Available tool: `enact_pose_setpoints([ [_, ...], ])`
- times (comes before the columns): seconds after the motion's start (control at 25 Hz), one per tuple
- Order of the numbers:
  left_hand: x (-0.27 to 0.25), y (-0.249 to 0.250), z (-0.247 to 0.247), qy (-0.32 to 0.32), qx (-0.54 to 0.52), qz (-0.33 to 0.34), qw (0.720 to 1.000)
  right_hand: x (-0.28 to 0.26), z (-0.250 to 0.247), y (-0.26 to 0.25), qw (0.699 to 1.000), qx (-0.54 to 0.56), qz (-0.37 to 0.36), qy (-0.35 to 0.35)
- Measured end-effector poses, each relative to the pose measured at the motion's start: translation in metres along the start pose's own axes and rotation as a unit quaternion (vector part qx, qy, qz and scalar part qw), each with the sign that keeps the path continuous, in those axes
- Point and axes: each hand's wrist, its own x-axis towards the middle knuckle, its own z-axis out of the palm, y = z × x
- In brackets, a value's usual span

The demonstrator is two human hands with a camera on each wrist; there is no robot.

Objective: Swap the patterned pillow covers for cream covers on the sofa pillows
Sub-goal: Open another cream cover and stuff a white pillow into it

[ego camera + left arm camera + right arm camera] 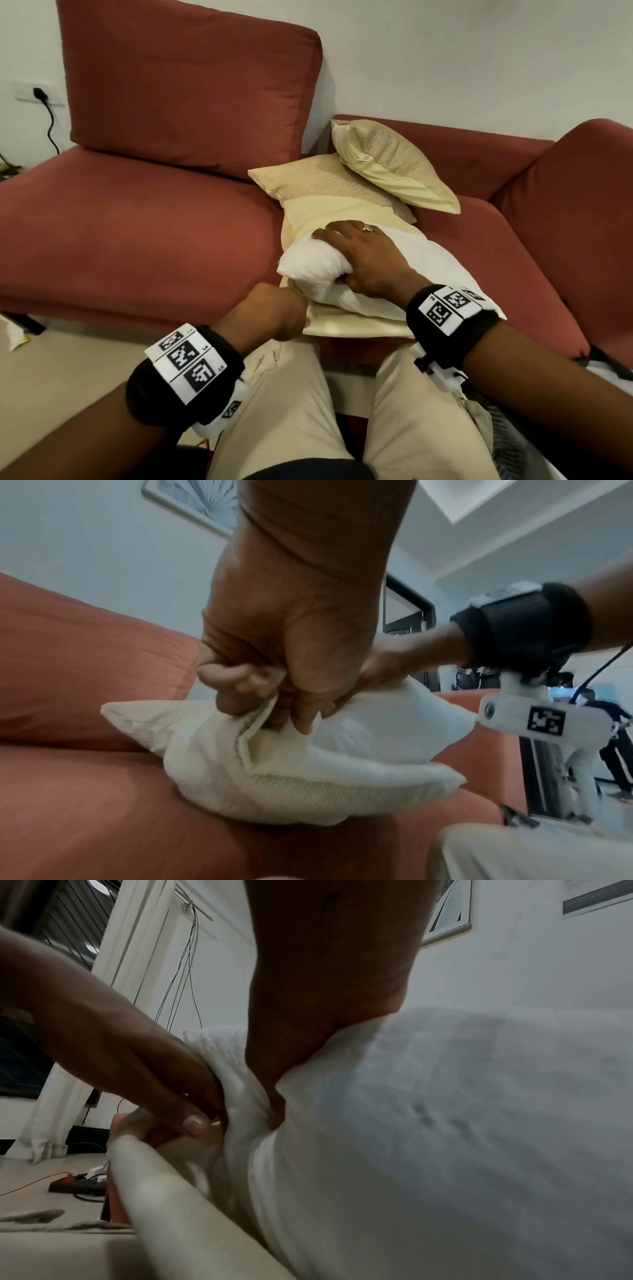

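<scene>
A white pillow insert [407,260] lies on the red sofa seat, partly inside a cream cover [349,322]. My right hand [359,257] lies on top of the insert, fingers and thumb curled round its near-left corner [445,1123]. My left hand [277,308] is fisted at the cover's open edge, pinching the cream fabric [240,745] by the seam. In the left wrist view the insert [383,734] bulges out of the opening next to my left hand [274,696]. The far part of the insert is hidden in the cover.
Two cream pillows [329,185] [394,168] lean behind, against the sofa's low back. A tall red back cushion [191,89] stands at the left, an armrest [582,205] at the right. My knees [291,411] press toward the sofa front. A plugged wall socket [39,94] is far left.
</scene>
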Motion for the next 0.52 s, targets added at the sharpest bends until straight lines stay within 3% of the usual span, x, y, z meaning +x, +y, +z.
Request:
enact_pose_setpoints([
  [0.12,0.016,-0.003,0.009,0.087,-0.016,-0.033,0.996,-0.001,0.004,-0.002,1.0,-0.011,-0.01,0.014],
  [0.28,0.034,0.0,0.031,0.108,0.005,-0.038,0.993,-0.009,0.009,-0.006,0.999,-0.012,-0.024,0.022],
  [0.32,0.029,0.002,0.033,0.165,-0.016,-0.058,0.985,-0.011,0.01,-0.007,0.999,-0.016,-0.027,0.022],
  [0.36,0.032,0.009,0.037,0.176,-0.09,-0.091,0.976,-0.012,0.011,-0.007,0.999,-0.019,-0.028,0.025],
  [0.4,0.029,0.012,0.032,0.169,-0.114,-0.09,0.975,-0.012,0.013,-0.007,0.999,-0.02,-0.025,0.03],
  [0.48,0.016,0.011,0.021,0.122,0.026,-0.005,0.992,-0.014,0.015,-0.005,0.999,-0.02,-0.016,0.034],
  [0.52,0.014,0.014,0.014,0.091,0.014,-0.014,0.996,-0.015,0.014,-0.005,0.999,-0.015,-0.014,0.035],
])
